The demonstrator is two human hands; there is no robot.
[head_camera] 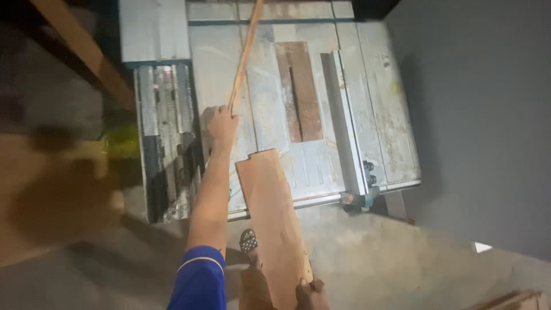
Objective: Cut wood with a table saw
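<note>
My left hand (221, 127) is closed around the near end of a thin wooden strip (245, 54), which runs away from me across the grey table saw top (321, 163). My right hand (311, 293), at the bottom edge of the view, grips the near end of a wide reddish-brown board (272, 212). The board's far end rests on the front of the saw table, left of the metal rip fence (344, 126). The brown throat plate with its blade slot (299, 92) lies just beyond the board.
A dark roller or extension stand (166, 143) sits against the saw's left side. A blurred wooden beam (86, 51) crosses the upper left. A grey wall (488, 115) stands to the right. My sandalled foot (248, 241) is on the concrete floor (373, 258).
</note>
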